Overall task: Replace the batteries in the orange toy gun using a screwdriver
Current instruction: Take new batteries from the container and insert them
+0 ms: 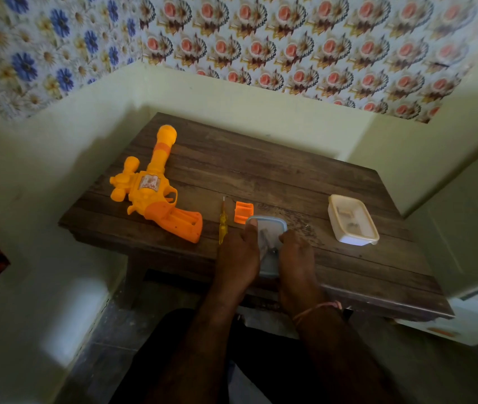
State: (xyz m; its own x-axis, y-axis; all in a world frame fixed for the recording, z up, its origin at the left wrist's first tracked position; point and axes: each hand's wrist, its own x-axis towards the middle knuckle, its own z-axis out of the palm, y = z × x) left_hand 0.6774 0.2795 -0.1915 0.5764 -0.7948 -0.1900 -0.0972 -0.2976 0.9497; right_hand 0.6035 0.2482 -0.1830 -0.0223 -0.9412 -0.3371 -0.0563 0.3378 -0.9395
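Both hands, left [239,252] and right [294,255], grip a small rounded plastic box [269,228] on the dark wooden surface [290,176]. Left of it lie a slim yellow screwdriver [222,225] and the orange toy gun [156,188].

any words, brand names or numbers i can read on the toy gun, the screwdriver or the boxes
No text can be read anywhere in this picture.
Orange toy gun: a red and white sticker on its side, too blurred to read.
Yellow screwdriver: no marking shows.
Cream-lidded box: no label shows.
Blue-lidded box, held by the left hand and right hand: no label shows.
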